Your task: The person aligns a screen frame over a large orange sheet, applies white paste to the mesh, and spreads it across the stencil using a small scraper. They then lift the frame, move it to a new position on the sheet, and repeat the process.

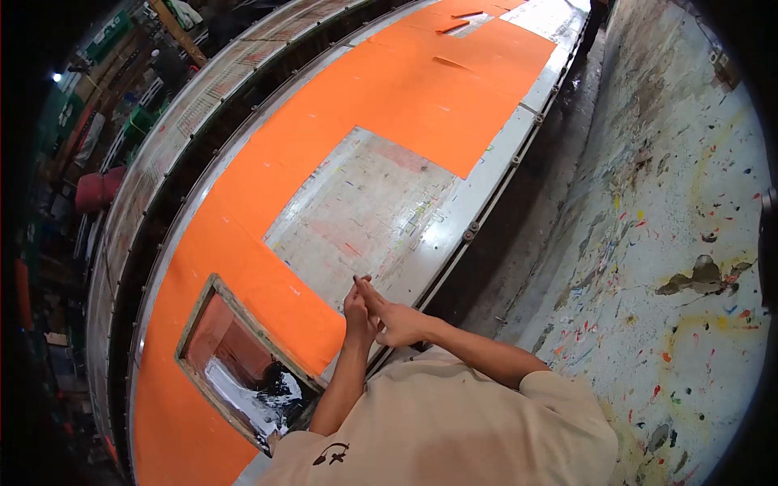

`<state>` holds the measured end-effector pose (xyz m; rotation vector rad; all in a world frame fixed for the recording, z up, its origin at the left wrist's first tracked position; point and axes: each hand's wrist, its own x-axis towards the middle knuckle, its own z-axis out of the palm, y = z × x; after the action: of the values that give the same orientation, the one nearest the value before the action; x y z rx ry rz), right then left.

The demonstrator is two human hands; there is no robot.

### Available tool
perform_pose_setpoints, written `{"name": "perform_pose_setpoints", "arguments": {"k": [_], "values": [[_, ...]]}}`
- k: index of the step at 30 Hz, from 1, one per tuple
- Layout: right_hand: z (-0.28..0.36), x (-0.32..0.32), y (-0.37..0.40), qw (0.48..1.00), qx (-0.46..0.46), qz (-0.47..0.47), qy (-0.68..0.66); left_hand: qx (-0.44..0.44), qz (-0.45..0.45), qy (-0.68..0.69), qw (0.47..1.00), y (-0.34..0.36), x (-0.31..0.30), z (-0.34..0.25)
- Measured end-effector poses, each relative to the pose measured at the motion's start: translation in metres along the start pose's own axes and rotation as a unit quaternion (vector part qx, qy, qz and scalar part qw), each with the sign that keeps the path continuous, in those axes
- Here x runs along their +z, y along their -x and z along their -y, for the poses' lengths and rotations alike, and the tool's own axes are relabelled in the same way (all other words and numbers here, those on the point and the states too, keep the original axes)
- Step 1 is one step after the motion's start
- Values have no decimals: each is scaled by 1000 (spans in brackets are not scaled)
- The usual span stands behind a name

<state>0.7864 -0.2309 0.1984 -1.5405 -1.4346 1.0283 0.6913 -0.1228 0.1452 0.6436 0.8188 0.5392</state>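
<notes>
My left hand and my right hand are pressed together in front of my chest, over the near edge of a long table. Fingers of both hands are closed against each other, and whatever may be between them is hidden. Left of my hands, a wood-edged printing screen lies on orange fabric. Its reddish mesh carries smeared white and black ink at the near end. Just beyond my fingertips is a bare grey patch of the table, marked with small colour streaks.
More orange fabric panels cover the table farther off, with loose orange strips on top. A metal rail with bolts runs along the right edge. A paint-spattered wall stands at right; a second long table lies left.
</notes>
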Motion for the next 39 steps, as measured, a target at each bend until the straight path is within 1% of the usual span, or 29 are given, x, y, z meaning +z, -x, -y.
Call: {"name": "perform_pose_setpoints", "arguments": {"k": [1,2,3,4,5,7,8,10,11,12,13,14,16,18,19,20,21,22,25,26,27,28,30,31,33,35,37,38,39], "values": [[2,-6,-1,1000,1,-1,1,-14,8,12,1000,1,10,-5],[4,-11,-2,999,24,20,-18,-14,10,13,1000,-7,8,-3],[6,-12,-2,997,46,42,-37,5,4,25,1000,-16,6,-1],[10,-10,-1,997,47,40,-36,24,-2,36,999,-20,1,1],[14,-9,-2,998,48,42,-9,24,2,37,999,-22,-4,4],[24,-12,-1,998,50,41,25,40,73,-7,996,-19,1,-1],[30,-12,0,998,43,36,21,39,78,-6,996,-22,-1,-2],[32,-9,4,999,38,30,19,-18,175,135,975,-27,-1,-9],[27,-8,5,999,35,13,-30,-19,178,136,974,-27,1,-8],[25,-7,6,996,32,-4,-80,-19,115,97,988,-17,14,-13],[27,-7,5,996,34,-7,-77,-20,52,56,997,-11,21,-17],[29,-7,5,996,52,-20,-75,-22,55,56,997,-12,20,-16],[28,-2,6,994,75,-35,-72,-24,102,43,994,-13,17,-10],[27,5,4,998,1,-67,14,-36,115,65,991,-13,14,-7],[30,5,5,998,2,-68,17,-44,126,84,988,-13,12,-7],[35,5,6,999,21,-30,37,-44,127,86,987,-17,6,-3],[40,5,6,998,39,8,56,-47,190,136,971,-20,-2,-1],[42,8,6,998,39,8,57,-49,252,186,948,-24,-9,2],[51,11,7,998,19,7,52,-74,228,210,948,-23,-18,-1],[57,11,8,997,62,23,37,-72,227,211,948,-19,-17,-3],[62,11,7,994,104,39,22,-67,179,192,962,-8,-9,-11],[61,14,6,994,102,40,23,-62,132,172,974,-1,-6,-16],[58,22,5,997,58,23,52,-53,135,165,975,2,-11,-22],[54,27,3,997,57,24,52,-45,140,158,976,3,-13,-25],[53,36,-5,998,10,-35,56,-42,124,164,978,5,-12,-28],[58,36,-10,997,19,-34,64,-40,111,170,978,7,-12,-35],[64,34,-15,996,31,-40,72,-45,67,132,988,7,-15,-41],[66,36,-18,997,48,-13,66,-50,74,129,988,3,-24,-41],[67,37,-21,996,65,13,60,-44,192,206,958,-6,-39,-38]]}}
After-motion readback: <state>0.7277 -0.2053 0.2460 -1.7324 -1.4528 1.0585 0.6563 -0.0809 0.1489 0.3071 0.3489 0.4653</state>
